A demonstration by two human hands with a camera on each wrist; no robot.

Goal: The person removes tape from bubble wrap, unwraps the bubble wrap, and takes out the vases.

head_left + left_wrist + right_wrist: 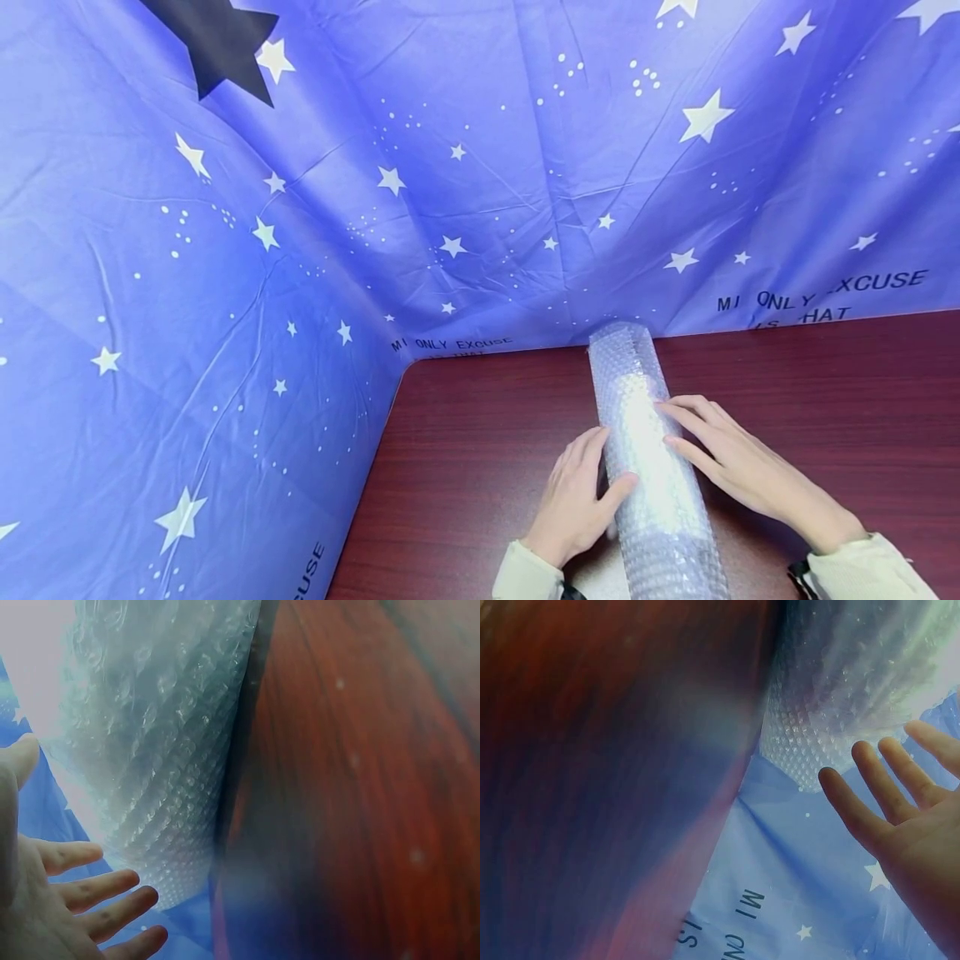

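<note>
A long roll of clear bubble wrap (652,467) lies on the dark red wooden table, running from the near edge of the head view to the back curtain. The left hand (573,500) rests against its left side, thumb on the near upper surface and fingers extended. On the opposite side, the right hand (738,458) touches the roll with its fingertips, fingers loosely extended. In the left wrist view the left hand (67,900) has spread fingers beside the bubble wrap (150,735). The right wrist view likewise shows the right hand (907,802) with straight fingers near the roll (817,690).
A blue curtain (480,200) with white stars and black lettering hangs behind and to the left of the table (465,433). A black star shape (225,46) shows at the upper left. Something pale (603,579) lies under the roll's near left side.
</note>
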